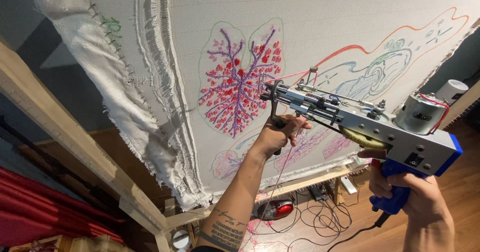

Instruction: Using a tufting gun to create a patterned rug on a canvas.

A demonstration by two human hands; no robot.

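Tufting gun (370,124) up against stretched cloth (320,27), needle end touching the weave just beside a tufted branching patch (237,87) in purple, pink and red. Held by both hands — left hand (278,132) closed around the black front handle under the barrel, right hand (417,194) wrapped tight on the blue pistol grip at the rear, index finger laid forward near the trigger. Grey metal body, blue back corner, round silver motor (419,113) on top. Red yarn (320,64) running in from the cloth side to the guide loop above the barrel, another strand hanging down past the left wrist. Black cord trailing off below the grip. Cloth marked with drawn outlines in green, orange and blue, spread over a wooden frame (75,142); loose folded edge of fabric (130,102) hanging along the left. Down on the wooden floor (450,147) — tangled cables (320,219) and a small red appliance (277,209).
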